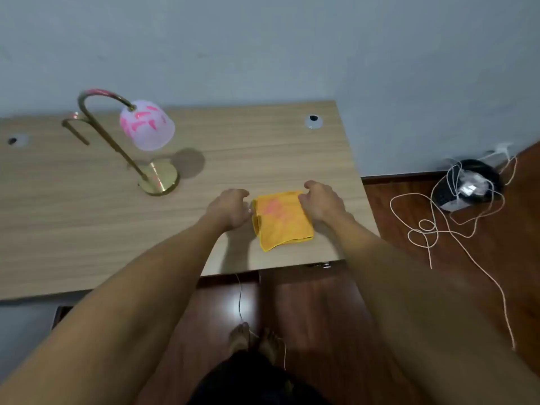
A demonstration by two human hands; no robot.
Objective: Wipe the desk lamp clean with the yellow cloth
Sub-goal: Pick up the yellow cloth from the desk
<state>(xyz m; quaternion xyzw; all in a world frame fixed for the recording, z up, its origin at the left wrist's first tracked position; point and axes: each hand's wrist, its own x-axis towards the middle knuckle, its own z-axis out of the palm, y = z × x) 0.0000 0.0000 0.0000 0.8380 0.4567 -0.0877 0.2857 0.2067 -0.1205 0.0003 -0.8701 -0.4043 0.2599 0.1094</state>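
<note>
Pale wood-grain laminate fills the middle of my view: the desk (263, 159) runs in from the left edge and ends at a corner right of centre, backed by a plain grey-blue wall (292, 48). I see two round cable holes in the top, one (313, 121) near the far right corner and one (13, 140) at the far left. Below and to the right of the desk is dark reddish wood floor (321, 311), glossy, with a bright glare patch near bottom centre.

The lamp (131, 141) stands at upper left of the frame, its brass base flat on the desk, a curved brass neck arching over to a pale shade with pink marks. It is well apart from the cloth (282, 220), which lies folded on the desk near the front edge, just right of centre.

My left hand (230, 209) sits at the cloth's left edge, fingers curled down, touching it. My right hand (321, 201) is at the far right corner, fingers bent onto the fabric. I cannot tell whether either is actually pinching it.

At right of the frame a black bin (479, 171) sits on the floor by the wall, holding pale wrappers or bags; a loose cream cord (423, 226) loops over it and trails across the floor.
</note>
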